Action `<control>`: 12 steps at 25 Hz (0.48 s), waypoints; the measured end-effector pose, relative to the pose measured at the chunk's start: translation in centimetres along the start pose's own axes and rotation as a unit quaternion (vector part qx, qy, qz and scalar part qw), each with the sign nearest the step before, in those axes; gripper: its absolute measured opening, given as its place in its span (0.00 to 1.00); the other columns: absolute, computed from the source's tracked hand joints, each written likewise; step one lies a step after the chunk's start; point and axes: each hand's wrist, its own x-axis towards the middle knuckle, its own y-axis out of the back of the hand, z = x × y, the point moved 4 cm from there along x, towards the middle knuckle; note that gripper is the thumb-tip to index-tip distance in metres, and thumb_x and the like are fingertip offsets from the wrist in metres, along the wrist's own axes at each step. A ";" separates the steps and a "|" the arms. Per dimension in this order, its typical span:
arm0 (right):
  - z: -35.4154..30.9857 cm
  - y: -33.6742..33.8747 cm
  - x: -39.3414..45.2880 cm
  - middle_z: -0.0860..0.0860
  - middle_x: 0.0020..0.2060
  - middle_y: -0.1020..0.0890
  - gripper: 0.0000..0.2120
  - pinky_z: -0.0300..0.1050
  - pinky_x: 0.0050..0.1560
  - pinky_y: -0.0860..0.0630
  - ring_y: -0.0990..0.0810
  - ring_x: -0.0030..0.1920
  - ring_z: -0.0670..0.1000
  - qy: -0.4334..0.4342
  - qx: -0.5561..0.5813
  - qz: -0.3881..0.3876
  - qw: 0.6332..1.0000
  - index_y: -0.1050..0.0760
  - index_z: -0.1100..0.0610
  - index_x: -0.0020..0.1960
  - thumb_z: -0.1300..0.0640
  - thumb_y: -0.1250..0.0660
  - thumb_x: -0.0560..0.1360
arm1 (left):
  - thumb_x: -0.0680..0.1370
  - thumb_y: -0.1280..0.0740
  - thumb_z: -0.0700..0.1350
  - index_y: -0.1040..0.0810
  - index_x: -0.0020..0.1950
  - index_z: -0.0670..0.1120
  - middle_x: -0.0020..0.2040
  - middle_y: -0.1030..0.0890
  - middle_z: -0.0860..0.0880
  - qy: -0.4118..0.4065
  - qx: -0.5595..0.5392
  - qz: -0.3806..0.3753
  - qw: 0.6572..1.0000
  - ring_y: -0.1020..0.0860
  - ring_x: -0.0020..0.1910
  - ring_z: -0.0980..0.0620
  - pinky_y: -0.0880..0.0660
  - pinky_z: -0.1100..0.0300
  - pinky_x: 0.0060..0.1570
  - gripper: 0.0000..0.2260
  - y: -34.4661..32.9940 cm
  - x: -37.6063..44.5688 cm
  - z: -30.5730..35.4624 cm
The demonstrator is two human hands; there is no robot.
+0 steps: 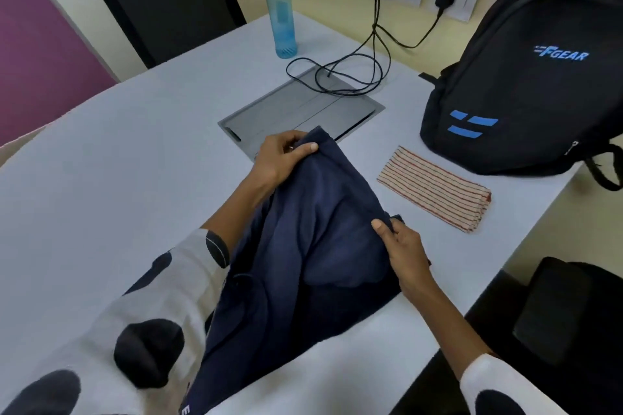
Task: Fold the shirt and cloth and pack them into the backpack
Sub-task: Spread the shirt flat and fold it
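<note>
A person's left hand (281,155) and right hand (397,246) each pinch an edge of the navy shirt (323,246), raised off the table (118,178). The hanging lower part could crumple the fold. The folded striped cloth (435,187) lies beside the upright backpack (526,77).

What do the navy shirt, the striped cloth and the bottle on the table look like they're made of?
Navy shirt: soft matte knit, probably cotton jersey; it drapes and creases between both hands.
Striped cloth: thin woven fabric, cream with red stripes, lying folded flat in layers.
Bottle: translucent blue plastic, likely rigid, with moulded ribs near its base and an opaque blue cap.
</note>
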 end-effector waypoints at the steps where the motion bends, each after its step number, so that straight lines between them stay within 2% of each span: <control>1: 0.8 0.2 0.1 0.53 0.43 0.18 0.13 0.44 0.50 0.23 0.20 0.47 0.52 -0.011 -0.018 0.029 0.999 0.24 0.59 0.43 0.49 0.36 0.78 | 0.75 0.29 0.47 0.18 0.50 0.50 0.47 0.16 0.49 0.009 0.006 -0.013 1.000 0.19 0.49 0.49 0.23 0.49 0.57 0.05 -1.4 0.9 -1.2; 4: 3.0 1.5 0.9 0.54 0.43 0.19 0.14 0.50 0.51 0.22 0.21 0.46 0.51 -0.043 -0.071 0.085 0.993 0.25 0.59 0.44 0.48 0.38 0.79 | 0.74 0.28 0.46 0.19 0.55 0.51 0.46 0.19 0.51 0.030 0.020 -0.021 0.999 0.20 0.50 0.49 0.23 0.52 0.57 0.10 -4.8 3.4 -4.5; 6: 3.9 2.2 1.3 0.54 0.41 0.20 0.16 0.53 0.47 0.21 0.22 0.43 0.53 -0.068 -0.108 0.083 0.988 0.26 0.62 0.45 0.48 0.38 0.79 | 0.74 0.28 0.46 0.22 0.60 0.50 0.44 0.22 0.52 0.047 0.057 -0.016 0.997 0.22 0.48 0.50 0.25 0.57 0.53 0.15 -6.4 4.2 -6.3; 8: 4.2 2.3 1.4 0.55 0.39 0.21 0.16 0.53 0.42 0.21 0.22 0.41 0.53 -0.081 -0.128 0.077 0.985 0.26 0.62 0.45 0.48 0.37 0.78 | 0.75 0.29 0.44 0.24 0.63 0.48 0.43 0.24 0.52 0.056 0.093 -0.018 0.994 0.24 0.47 0.52 0.25 0.57 0.54 0.16 -7.7 4.3 -7.8; 10: 4.0 2.1 1.6 0.52 0.38 0.22 0.13 0.54 0.41 0.19 0.22 0.40 0.52 -0.077 -0.156 0.091 0.981 0.27 0.60 0.45 0.49 0.36 0.78 | 0.76 0.31 0.45 0.26 0.64 0.47 0.49 0.23 0.49 0.044 0.138 -0.017 0.989 0.24 0.51 0.50 0.27 0.52 0.59 0.17 -8.4 4.2 -8.7; 12: 3.8 2.1 1.5 0.50 0.42 0.22 0.09 0.55 0.41 0.19 0.22 0.41 0.50 -0.073 -0.177 0.109 0.976 0.29 0.56 0.50 0.51 0.34 0.77 | 0.78 0.34 0.48 0.29 0.68 0.47 0.59 0.26 0.45 0.007 0.227 0.002 0.974 0.26 0.59 0.46 0.32 0.46 0.64 0.19 -8.0 3.8 -8.8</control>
